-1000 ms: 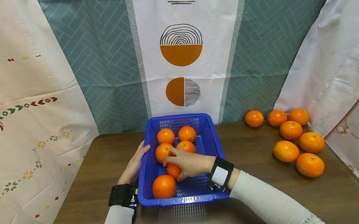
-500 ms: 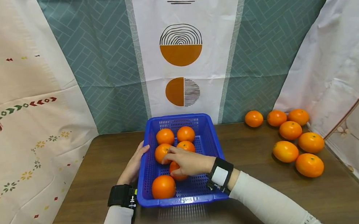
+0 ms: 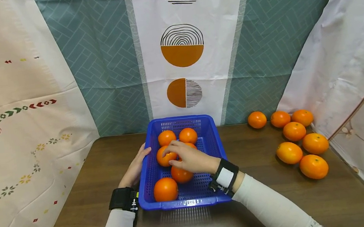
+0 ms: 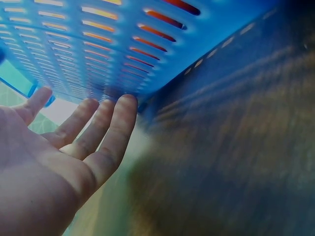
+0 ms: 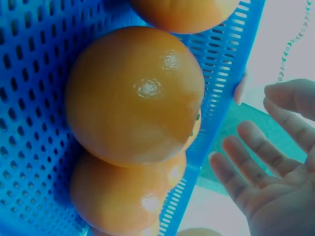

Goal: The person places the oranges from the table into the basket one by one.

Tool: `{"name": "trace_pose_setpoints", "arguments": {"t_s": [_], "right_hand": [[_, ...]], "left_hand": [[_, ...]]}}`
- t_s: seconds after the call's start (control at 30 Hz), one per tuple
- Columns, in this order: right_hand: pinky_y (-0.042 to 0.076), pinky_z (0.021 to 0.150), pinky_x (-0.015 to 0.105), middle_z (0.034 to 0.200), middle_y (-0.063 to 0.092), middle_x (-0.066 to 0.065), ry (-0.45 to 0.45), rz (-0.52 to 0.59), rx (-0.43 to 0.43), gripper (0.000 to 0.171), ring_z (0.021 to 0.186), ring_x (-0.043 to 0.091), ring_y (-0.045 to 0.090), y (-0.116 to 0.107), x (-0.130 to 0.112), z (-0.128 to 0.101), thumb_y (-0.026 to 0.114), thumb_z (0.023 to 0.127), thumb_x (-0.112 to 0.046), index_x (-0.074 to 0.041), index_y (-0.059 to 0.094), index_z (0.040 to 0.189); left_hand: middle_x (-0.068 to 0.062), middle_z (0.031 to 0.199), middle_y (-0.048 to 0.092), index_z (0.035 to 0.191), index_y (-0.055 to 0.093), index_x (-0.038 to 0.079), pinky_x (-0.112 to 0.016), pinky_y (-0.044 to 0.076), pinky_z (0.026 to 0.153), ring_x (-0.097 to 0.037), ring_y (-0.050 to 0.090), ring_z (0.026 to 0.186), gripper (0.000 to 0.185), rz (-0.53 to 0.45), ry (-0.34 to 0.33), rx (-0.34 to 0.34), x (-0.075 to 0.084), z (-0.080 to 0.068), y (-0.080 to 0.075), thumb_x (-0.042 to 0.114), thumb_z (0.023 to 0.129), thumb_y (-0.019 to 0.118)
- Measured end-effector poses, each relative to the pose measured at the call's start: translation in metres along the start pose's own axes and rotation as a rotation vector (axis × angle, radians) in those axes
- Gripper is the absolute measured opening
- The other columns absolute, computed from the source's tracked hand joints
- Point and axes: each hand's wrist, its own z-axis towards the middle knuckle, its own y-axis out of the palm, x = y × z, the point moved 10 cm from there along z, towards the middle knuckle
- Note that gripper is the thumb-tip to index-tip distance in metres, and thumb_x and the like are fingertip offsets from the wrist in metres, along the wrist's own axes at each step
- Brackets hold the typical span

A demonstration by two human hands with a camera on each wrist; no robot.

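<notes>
Head view shows your blue basket (image 3: 217,150) on the worktop (image 3: 270,193), holding six oranges. Nearest you, one orange (image 3: 165,189) sits at the front left corner. Just under your right grip (image 3: 190,159) lies the orange you released (image 3: 181,174); that grip is relaxed with fingers spread, holding nothing, hovering over the middle pair. Beyond its fingertips two more oranges (image 3: 177,136) rest against the back wall. Your left grip (image 3: 135,169) lies flat with straight fingers against the basket's outer left wall. Far to the right of your right grip, seven loose oranges (image 3: 296,142) cluster on the worktop. Since a second ago, your right grip has let go and lifted forward.
</notes>
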Motion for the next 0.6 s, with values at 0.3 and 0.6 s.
{"name": "trace_pose_setpoints", "arguments": {"t_s": [0.3,0.6], "right_hand": [[0.052,0.094,0.036,0.124,0.059,0.007,-0.074,0.120,0.226,0.023,0.112,0.021,0.055,-0.039,-0.008,-0.006,0.062,0.101,-0.002,-0.009,0.067,0.122],[0.052,0.099,0.047,0.126,0.062,0.007,-0.101,0.211,0.410,0.026,0.119,0.026,0.058,-0.098,-0.007,-0.031,0.063,0.099,-0.002,-0.008,0.068,0.124]], "left_hand": [[-0.021,0.163,0.029,0.167,0.008,0.027,-0.050,0.054,0.097,-0.031,0.058,0.125,0.062,-0.037,0.001,0.000,-0.002,0.001,0.000,0.043,0.113,0.035],[-0.022,0.163,0.028,0.167,0.007,0.026,-0.051,0.055,0.097,-0.034,0.057,0.126,0.063,-0.009,0.018,-0.021,0.000,0.000,0.001,0.044,0.113,0.035]]}}
